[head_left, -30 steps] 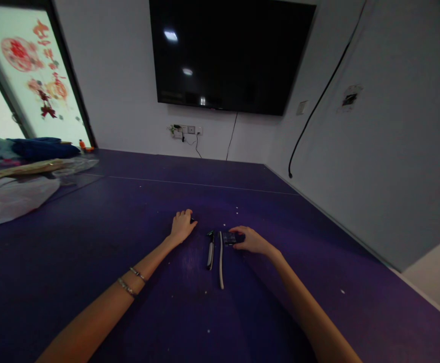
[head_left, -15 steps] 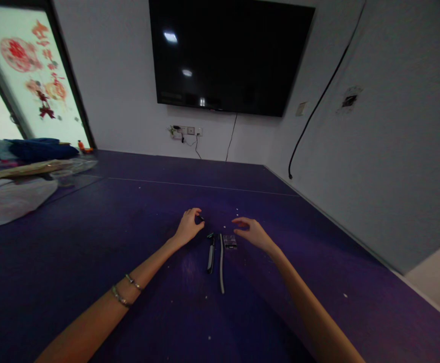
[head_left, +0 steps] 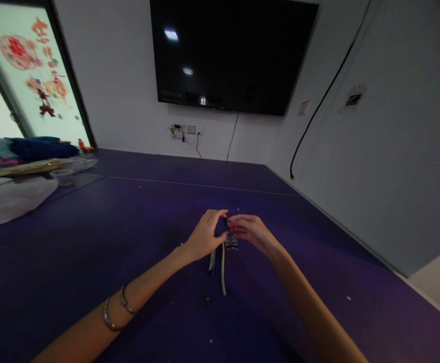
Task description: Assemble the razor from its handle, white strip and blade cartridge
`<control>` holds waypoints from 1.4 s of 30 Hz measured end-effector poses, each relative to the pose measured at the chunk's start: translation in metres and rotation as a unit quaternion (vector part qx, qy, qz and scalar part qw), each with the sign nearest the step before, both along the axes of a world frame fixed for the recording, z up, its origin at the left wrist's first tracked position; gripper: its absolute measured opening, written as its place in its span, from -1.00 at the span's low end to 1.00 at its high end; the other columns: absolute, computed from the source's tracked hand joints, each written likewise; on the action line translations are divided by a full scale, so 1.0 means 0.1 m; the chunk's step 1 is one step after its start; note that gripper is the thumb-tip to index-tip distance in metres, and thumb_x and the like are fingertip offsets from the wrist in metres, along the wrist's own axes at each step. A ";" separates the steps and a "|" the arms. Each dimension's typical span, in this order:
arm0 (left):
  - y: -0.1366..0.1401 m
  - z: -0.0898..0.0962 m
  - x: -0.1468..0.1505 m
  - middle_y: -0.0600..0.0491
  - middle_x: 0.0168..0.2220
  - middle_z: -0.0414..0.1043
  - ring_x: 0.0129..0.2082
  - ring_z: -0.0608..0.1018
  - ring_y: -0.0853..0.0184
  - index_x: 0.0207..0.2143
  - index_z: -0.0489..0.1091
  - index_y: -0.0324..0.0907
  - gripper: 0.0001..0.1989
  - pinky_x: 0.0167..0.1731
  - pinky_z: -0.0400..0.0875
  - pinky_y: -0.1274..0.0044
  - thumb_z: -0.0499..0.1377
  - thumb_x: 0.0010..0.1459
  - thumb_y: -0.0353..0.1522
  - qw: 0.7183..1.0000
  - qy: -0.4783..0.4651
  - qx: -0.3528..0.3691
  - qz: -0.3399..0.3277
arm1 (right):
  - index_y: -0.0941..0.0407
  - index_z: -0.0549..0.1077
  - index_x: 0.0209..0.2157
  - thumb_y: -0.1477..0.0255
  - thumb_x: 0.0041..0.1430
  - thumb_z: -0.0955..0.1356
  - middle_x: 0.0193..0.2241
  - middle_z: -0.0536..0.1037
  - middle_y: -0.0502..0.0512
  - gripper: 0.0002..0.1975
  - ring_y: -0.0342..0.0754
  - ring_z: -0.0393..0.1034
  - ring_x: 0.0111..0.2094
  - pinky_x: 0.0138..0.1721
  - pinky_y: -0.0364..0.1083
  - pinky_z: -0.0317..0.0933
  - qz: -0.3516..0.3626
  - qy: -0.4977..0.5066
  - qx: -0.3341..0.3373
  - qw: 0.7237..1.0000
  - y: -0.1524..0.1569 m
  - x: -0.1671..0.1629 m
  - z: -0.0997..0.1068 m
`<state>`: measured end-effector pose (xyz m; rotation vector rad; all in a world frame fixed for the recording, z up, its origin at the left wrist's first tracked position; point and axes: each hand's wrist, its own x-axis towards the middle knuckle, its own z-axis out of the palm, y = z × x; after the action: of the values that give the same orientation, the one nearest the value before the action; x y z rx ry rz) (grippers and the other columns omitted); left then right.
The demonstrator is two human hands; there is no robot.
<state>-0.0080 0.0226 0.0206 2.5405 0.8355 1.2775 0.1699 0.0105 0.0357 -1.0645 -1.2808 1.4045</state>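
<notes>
Between the thumb and fingers of my left hand (head_left: 205,235) is a small black object (head_left: 226,223), held up above the surface; its exact kind is too small to make out. My right hand (head_left: 252,231) comes in from the other side, its fingers bent together and its fingertips at the black object's right side. Just below the hands lies a small clear packet or case (head_left: 231,244) with dark contents. A thin pale strip or tube (head_left: 223,272) lies beside it. Left of that is a black-and-grey slim tool (head_left: 212,262), its upper end hidden behind my left hand.
The purple surface (head_left: 129,217) carries small white scraps. Folded cloths (head_left: 42,148) and a plastic bag (head_left: 15,201) lie at the far left. A television (head_left: 231,55) hangs on the wall above sockets (head_left: 189,129). A black cable (head_left: 322,101) dangles at right.
My left hand has moved right with the small black object, now over the upper end of the slim tool. My right hand's fingers have closed in and met it.
</notes>
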 end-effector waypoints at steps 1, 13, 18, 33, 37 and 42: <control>0.00 0.00 0.00 -0.04 -0.09 0.27 -0.04 0.32 0.22 0.04 0.10 -0.11 -0.47 -0.02 0.22 0.30 0.11 -0.02 -0.48 1.000 0.002 0.002 -0.004 | 0.19 0.48 -0.33 0.41 -0.10 0.38 -0.42 0.52 0.10 -0.76 -0.14 0.42 -0.40 -0.33 -0.14 0.30 -0.003 -0.001 0.001 1.000 -0.01 -0.01 0.01; -0.07 0.09 -0.01 0.00 -0.09 0.34 -0.05 0.35 0.26 -0.09 0.28 -0.14 -0.60 -0.04 0.26 0.34 0.17 -0.04 -0.44 0.995 -0.084 -0.057 0.022 | 0.15 0.45 -0.21 0.39 -0.22 0.43 -0.48 0.51 0.01 -0.58 -0.16 0.38 -0.45 -0.46 -0.18 0.25 -0.104 0.004 0.045 0.994 0.00 -0.09 0.04; -0.02 0.02 0.02 0.01 -0.35 0.47 -0.32 0.49 0.31 -0.35 0.42 -0.22 -0.82 -0.28 0.37 0.46 0.17 -0.02 -0.31 0.959 -0.146 -0.243 0.018 | 0.14 0.45 -0.19 0.34 -0.15 0.40 -0.45 0.51 0.02 -0.60 -0.15 0.38 -0.43 -0.46 -0.18 0.23 -0.145 -0.006 0.117 0.982 -0.01 -0.14 0.06; 0.04 0.00 -0.02 0.01 -0.43 0.51 -0.40 0.50 0.33 -0.41 0.48 -0.23 -0.77 -0.44 0.33 0.56 0.13 0.03 -0.26 0.912 -0.208 -0.353 -0.007 | 0.18 0.46 -0.45 0.36 -0.21 0.43 -0.51 0.50 0.05 -0.77 -0.12 0.39 -0.47 -0.43 -0.14 0.27 -0.133 -0.071 0.182 0.972 0.01 -0.13 0.05; 0.09 -0.01 -0.06 0.01 -0.44 0.50 -0.39 0.51 0.31 -0.40 0.47 -0.23 -0.75 -0.43 0.35 0.54 0.14 0.01 -0.23 0.911 -0.220 -0.350 -0.001 | 0.20 0.50 -0.48 0.35 -0.17 0.41 -0.54 0.50 0.05 -0.80 -0.14 0.36 -0.51 -0.47 -0.16 0.25 -0.097 -0.136 0.179 0.970 0.03 -0.07 0.03; 0.12 -0.05 -0.07 0.01 -0.45 0.49 -0.40 0.50 0.32 -0.41 0.46 -0.24 -0.74 -0.41 0.36 0.53 0.12 0.03 -0.22 0.923 -0.188 -0.336 0.005 | 0.21 0.51 -0.50 0.36 -0.19 0.41 -0.57 0.50 0.04 -0.81 -0.17 0.33 -0.54 -0.50 -0.17 0.24 -0.084 -0.169 0.150 0.971 0.06 -0.04 -0.01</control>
<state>-0.0145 0.0349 0.0156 1.6939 0.9796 1.1602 0.1660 0.0167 0.0345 -1.2016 -1.5482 0.8910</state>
